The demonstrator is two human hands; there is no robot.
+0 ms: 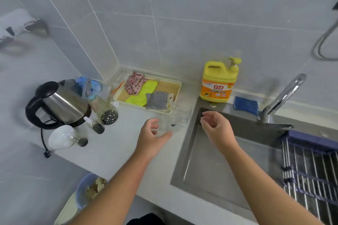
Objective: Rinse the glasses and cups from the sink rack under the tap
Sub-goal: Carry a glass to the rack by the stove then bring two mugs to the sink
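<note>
"Clear drinking glasses [178,119]: does either hand hold one?"

"Neither, as far as can be seen. The person's left hand [152,134] is spread wide, thumb and fingers apart, and the nearest glass stands in or just beyond that gap. The glass is too transparent to tell whether skin touches it. The right hand [215,128] is loosely curled around nothing."

"And where do the glasses stand?"

"In a tight cluster on the pale grey stone counter [117,144], between the cream tray with a wooden floor [165,86] and the left rim of the grey steel sink [210,170]."

"So how far along is the job?"

"Far, probably. The bars of the steel roll-up rack with dark blue ends [309,173] are bare where they show, though its right part runs out of view. No stream shows at the chrome tap [282,99], and the basin holds no glass. Whether every glass has been rinsed cannot be read from here."

"And the arms?"

"Both forearms reach forward, bare. The left hand lies low over the counter with the thumb pointing toward the sink, and the right wrist is bent above the sink's left edge."
</note>
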